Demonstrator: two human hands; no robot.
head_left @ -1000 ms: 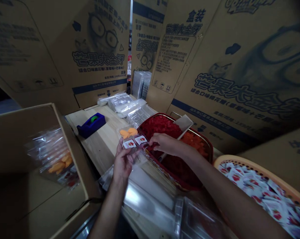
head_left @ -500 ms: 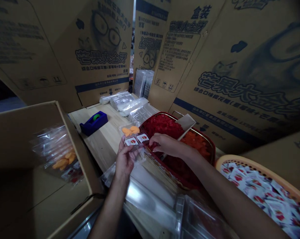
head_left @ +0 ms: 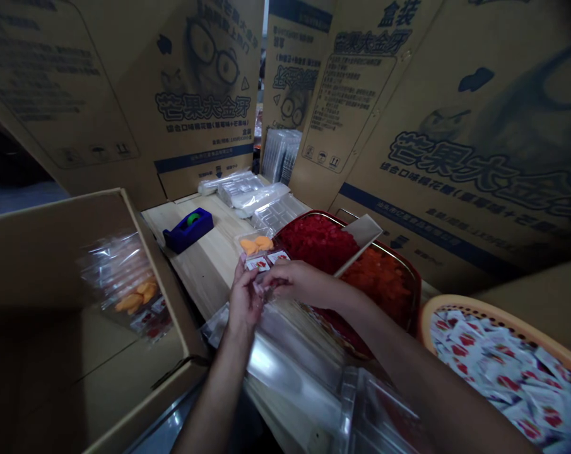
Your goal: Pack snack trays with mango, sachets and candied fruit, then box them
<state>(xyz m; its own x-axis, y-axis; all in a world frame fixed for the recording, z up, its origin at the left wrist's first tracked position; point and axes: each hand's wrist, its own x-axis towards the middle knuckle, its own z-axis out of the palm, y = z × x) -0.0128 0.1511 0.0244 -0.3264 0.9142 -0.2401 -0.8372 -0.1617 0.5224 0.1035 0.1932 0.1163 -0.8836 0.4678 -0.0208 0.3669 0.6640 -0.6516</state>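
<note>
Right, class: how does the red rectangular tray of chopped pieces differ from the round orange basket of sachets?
The red rectangular tray holds red and orange pieces and a pale scoop; the round orange basket holds white sachets printed red. The tray lies beside the right hand; the basket sits further right, partly out of frame. Both are open and well filled.

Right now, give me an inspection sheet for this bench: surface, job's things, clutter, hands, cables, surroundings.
Surface: wooden table, blue tape dispenser on it.
Job's things: clear tray with orange pieces and two sachets; red tub of red pieces with a scoop; basket of sachets.
Clutter: stacks of empty trays; loose plastic sleeves at the near edge.
Hands: left hand grips the clear tray; right hand has fingers at its near edge, grip unclear.
Cables: nothing seen.
Surroundings: printed cartons wall the bench; open carton on the left holds packed bags.
</note>
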